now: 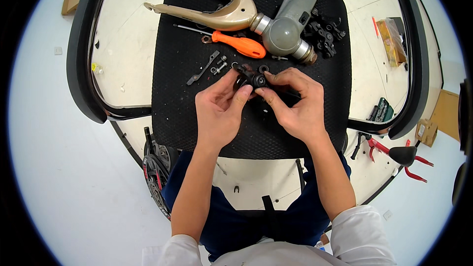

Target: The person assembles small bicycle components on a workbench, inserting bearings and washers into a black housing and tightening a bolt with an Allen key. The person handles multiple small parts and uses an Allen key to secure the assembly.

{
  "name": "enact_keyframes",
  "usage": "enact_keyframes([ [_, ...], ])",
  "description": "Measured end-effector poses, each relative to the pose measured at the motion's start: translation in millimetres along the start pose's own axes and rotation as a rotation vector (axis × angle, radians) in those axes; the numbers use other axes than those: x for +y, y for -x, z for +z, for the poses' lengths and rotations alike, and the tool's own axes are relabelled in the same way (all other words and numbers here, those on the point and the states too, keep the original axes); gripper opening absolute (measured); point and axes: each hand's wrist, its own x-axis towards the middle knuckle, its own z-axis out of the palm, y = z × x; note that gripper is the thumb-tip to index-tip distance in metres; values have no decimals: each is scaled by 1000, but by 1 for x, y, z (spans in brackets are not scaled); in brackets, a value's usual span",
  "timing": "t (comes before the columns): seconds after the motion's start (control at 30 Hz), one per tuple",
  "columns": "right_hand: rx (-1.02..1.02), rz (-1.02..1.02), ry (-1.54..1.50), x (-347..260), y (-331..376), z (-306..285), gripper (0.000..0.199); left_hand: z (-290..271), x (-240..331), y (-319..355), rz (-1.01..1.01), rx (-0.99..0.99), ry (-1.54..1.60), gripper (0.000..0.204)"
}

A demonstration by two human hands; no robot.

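Over the near half of a black mesh chair seat [177, 123], both my hands grip a small black mechanical part [250, 78] with a round socket facing me. My left hand [217, 113] pinches its left side between thumb and fingers. From the right, my right hand [299, 102] closes thumb and fingertips on it; its underside is hidden. Left of it lie a flat dark bar [203, 69] and several small bolts [220, 63]. An orange-handled screwdriver [241, 45] rests farther back. A small dark ring [263, 69] sits just behind the held part.
A beige fork [236, 10] joined to a grey frame tube [283, 34] spans the seat's far part, beside several black parts [322, 34]. Armrests [84, 69] flank the seat. On the floor are a wheel [158, 172], a red fork-shaped part [379, 146] and a green case [383, 111].
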Motion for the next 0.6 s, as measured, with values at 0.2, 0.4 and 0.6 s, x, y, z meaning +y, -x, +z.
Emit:
enact_keyframes([
  [0.2, -23, -107, -41, -2, -5, -4, 27, -7, 9, -4, -164, -55, 188, 37],
  [0.4, -118, -63, -78, -6, -4, -4, 31, -10, 7, -2, -143, -41, 56, 35],
  [0.6, 125, 186, -130, 14, -11, -23, 21, -35, 31, -11, -53, 276, 183, 25],
])
